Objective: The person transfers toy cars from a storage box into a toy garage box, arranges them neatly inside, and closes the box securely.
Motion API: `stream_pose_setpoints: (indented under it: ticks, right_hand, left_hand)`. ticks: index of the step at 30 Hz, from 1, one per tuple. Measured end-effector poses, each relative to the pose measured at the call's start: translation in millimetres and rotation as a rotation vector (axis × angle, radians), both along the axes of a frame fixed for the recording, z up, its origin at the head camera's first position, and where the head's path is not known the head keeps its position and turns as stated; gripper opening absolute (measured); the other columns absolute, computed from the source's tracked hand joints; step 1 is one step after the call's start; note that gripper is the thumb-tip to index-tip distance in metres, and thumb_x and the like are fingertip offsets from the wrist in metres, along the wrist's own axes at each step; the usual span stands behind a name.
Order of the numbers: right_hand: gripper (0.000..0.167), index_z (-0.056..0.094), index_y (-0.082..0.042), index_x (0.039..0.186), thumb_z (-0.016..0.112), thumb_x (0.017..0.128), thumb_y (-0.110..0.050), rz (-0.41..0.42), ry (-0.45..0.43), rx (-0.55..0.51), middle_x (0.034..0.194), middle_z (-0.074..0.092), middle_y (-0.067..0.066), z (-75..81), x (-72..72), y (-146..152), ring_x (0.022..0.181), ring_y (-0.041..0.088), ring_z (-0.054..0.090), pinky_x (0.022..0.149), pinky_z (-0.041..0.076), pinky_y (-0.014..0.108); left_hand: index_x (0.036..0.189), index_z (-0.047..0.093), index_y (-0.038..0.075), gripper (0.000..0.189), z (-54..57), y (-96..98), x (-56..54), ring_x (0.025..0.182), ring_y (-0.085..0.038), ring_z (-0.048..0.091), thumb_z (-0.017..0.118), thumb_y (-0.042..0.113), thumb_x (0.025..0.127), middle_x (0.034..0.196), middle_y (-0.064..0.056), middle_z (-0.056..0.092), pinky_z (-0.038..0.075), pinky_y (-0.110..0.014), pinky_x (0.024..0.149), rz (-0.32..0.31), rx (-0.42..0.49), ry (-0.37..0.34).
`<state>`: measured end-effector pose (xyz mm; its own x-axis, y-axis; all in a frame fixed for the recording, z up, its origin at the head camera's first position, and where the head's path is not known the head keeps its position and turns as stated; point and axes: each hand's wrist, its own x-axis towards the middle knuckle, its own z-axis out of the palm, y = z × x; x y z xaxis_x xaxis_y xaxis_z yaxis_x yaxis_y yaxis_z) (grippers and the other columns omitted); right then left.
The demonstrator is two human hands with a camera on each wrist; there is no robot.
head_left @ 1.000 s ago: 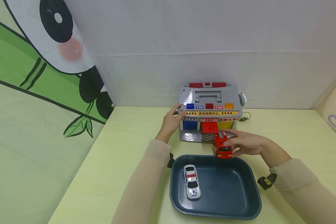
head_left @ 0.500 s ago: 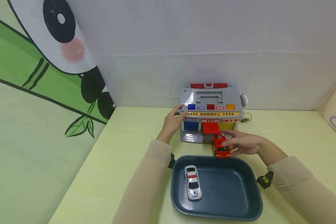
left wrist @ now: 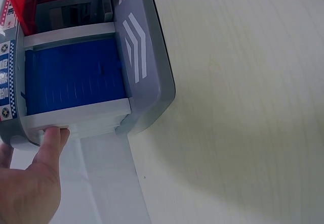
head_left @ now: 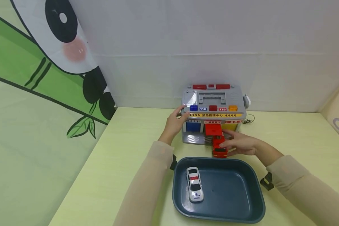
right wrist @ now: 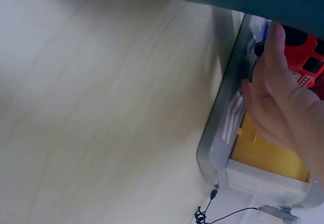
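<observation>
A grey toy rescue station (head_left: pixel 234 95) stands at the back of the table, its middle red door (head_left: pixel 213 129) swung up. Its blue door (left wrist: pixel 76 75) and yellow door (right wrist: pixel 268 153) are down. My left hand (head_left: pixel 172 126) holds the station's left front corner, thumb and fingers on either side of the roof edge. In my right hand (head_left: pixel 241 143) is a red toy fire truck (head_left: pixel 219 151), pinched along its sides. Its rear lies beneath the raised red door, over the station's front ramp; its front points toward me. The fingers partly hide the truck in the right wrist view.
A dark blue tray (head_left: pixel 228 194) sits in front of the station, holding a white toy police car (head_left: pixel 195 185) on its left side. A coiled black wire (head_left: pixel 249 119) trails from the station's right side. A wall sheet (head_left: pixel 147 78) rises behind.
My right hand has shifted the fire truck left and slightly back, lining it up with the red door. The left hand stays on the station's corner.
</observation>
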<state>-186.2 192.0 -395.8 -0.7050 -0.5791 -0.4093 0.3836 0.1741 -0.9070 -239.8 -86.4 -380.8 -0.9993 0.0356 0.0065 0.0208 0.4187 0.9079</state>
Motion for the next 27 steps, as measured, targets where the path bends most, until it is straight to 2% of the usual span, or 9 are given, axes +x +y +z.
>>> stream_pose_setpoints:
  ticks: [6, 13, 21, 27]
  right_hand:
    - [0.084, 0.004, -0.005, 0.152, 0.063, 0.091, -0.006, 0.009, 0.086, -0.024, 0.132, 0.035, 0.028, -12.7, -1.4, -4, 0.116, 0.041, 0.046, 0.094, 0.046, 0.056]
    - [0.093, -0.001, -0.005, 0.153, 0.066, 0.089, -0.006, -0.029, 0.095, -0.015, 0.137, 0.022, 0.028, -13.6, -3.2, -10, 0.122, 0.045, 0.035, 0.094, 0.047, 0.052]
    - [0.093, 0.000, -0.005, 0.154, 0.066, 0.089, -0.004, -0.047, 0.096, -0.029, 0.141, 0.021, 0.030, -12.3, -2.1, -16, 0.125, 0.047, 0.033, 0.095, 0.046, 0.053]
    - [0.090, 0.004, -0.007, 0.154, 0.067, 0.089, -0.003, -0.060, 0.109, -0.033, 0.140, 0.032, 0.031, -13.9, -2.2, -19, 0.121, 0.043, 0.044, 0.094, 0.048, 0.052]
  left_hand:
    - [0.145, 0.047, 0.029, 0.051, 0.8, 1.2, 1.6, 0.121, -0.033, 0.054, 0.059, 0.042, 0.097, 0.139, -0.016, 0.051, 0.047, -0.047, 0.095, -0.011, -0.005, -0.005]
    - [0.145, 0.047, 0.030, 0.051, 1.8, 0.2, 1.5, 0.121, -0.033, 0.054, 0.059, 0.042, 0.097, 0.139, -0.016, 0.051, 0.047, -0.047, 0.095, -0.008, 0.008, -0.002]
    - [0.144, 0.049, 0.029, 0.050, 1.1, -0.7, 1.6, 0.120, -0.033, 0.054, 0.060, 0.041, 0.096, 0.138, -0.016, 0.053, 0.047, -0.047, 0.095, -0.004, 0.021, -0.001]
    - [0.145, 0.047, 0.030, 0.051, 1.1, -0.8, 2.6, 0.121, -0.033, 0.054, 0.059, 0.043, 0.096, 0.138, -0.015, 0.052, 0.047, -0.047, 0.095, -0.009, 0.013, -0.005]
